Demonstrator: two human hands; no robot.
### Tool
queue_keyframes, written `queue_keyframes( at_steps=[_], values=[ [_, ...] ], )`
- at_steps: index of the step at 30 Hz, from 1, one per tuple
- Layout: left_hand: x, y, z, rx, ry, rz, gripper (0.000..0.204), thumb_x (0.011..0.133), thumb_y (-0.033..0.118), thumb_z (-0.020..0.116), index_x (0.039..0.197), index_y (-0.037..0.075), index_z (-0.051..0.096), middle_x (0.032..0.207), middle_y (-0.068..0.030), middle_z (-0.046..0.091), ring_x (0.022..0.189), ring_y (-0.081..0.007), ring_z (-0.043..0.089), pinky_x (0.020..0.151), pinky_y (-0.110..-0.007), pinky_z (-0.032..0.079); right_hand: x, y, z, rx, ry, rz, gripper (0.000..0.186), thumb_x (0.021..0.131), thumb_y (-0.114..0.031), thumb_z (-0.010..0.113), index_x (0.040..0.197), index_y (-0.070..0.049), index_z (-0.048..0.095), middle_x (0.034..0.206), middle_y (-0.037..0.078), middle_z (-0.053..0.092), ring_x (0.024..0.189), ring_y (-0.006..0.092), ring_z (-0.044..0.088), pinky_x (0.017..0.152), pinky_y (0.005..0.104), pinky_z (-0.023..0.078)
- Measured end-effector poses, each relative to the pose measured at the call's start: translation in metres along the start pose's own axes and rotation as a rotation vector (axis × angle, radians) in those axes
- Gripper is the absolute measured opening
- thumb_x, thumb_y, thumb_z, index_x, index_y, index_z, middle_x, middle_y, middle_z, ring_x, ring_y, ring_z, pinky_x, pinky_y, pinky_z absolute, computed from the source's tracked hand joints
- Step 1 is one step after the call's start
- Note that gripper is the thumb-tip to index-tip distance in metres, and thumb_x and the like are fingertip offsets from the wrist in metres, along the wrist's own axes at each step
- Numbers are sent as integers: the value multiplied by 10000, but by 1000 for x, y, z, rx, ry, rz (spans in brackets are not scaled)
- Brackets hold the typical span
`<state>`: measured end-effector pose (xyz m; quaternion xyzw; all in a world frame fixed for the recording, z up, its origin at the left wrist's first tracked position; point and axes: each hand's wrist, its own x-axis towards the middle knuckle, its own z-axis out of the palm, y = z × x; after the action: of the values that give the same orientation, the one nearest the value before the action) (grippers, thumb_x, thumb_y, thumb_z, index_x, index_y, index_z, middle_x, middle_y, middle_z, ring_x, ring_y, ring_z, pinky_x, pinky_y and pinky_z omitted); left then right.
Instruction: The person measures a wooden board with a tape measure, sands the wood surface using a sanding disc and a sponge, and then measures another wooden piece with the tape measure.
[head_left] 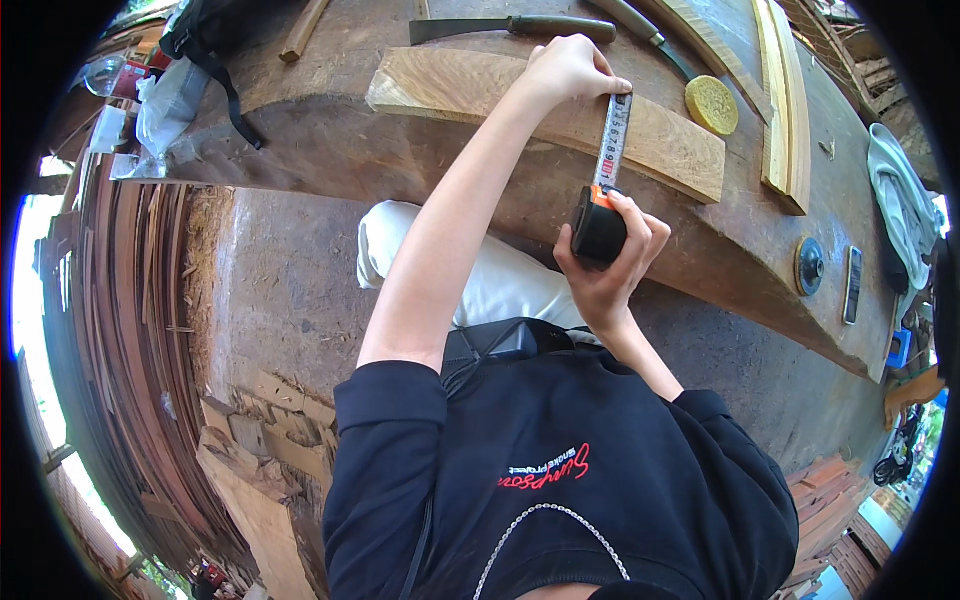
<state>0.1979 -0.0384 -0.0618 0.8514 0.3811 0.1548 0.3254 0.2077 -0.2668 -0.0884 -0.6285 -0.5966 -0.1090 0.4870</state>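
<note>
A tape measure point(596, 232) with a black and orange case sits in my right hand point(625, 250), whose fingers wrap round it. Its blade point(611, 140) is partly drawn out and runs across a flat, slightly curved wooden board point(450, 85). At the blade's far end, my left hand point(572, 72) pinches the tip between thumb and finger, over the board's far edge. The case hangs just off the board's near side. Beyond the board lies a long-bladed knife point(465, 29) with a wooden handle. Right of my left hand, a round yellow disc point(711, 105) rests by the board.
Long wooden strips point(785, 110), a black round disc point(809, 266) and a phone point(853, 285) lie on the workbench point(760, 235) at right. Another curved tool point(640, 25) lies at the back. Plastic bags point(172, 105) sit at far left. Stacked planks point(130, 350) stand left of the bench.
</note>
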Motion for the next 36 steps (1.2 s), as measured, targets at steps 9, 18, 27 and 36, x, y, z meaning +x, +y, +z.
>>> queue_keyframes(
  at_steps=[9,18,27,36],
  values=[
    [3,5,-6,1,-60,-28,442,704,504,740,906,110,753,795,-86,695,766,-188,656,770,-321,491,-4,9,2,-15,71,-29,650,631,-73,801,1176,-73,448,1129,103,475,1040,307,449,858,382,397],
    [-1,8,-5,-32,-94,-49,430,726,466,745,938,91,749,867,-119,704,780,-199,647,745,-319,502,-20,21,7,-2,50,5,653,639,-82,805,1186,-120,450,1102,135,452,1037,297,449,848,384,404],
    [4,1,3,21,-16,-11,429,722,532,724,854,126,758,620,-18,645,613,-130,625,671,-273,495,-25,29,13,9,35,17,657,643,-98,813,1192,-153,456,1106,157,433,1030,296,449,826,378,412],
    [7,-2,9,11,-16,-36,444,711,546,729,870,132,758,656,-29,669,646,-142,642,696,-277,501,-27,31,15,-6,40,19,657,641,-124,829,1187,-156,463,1125,161,439,1039,295,454,830,377,412]
  ],
)
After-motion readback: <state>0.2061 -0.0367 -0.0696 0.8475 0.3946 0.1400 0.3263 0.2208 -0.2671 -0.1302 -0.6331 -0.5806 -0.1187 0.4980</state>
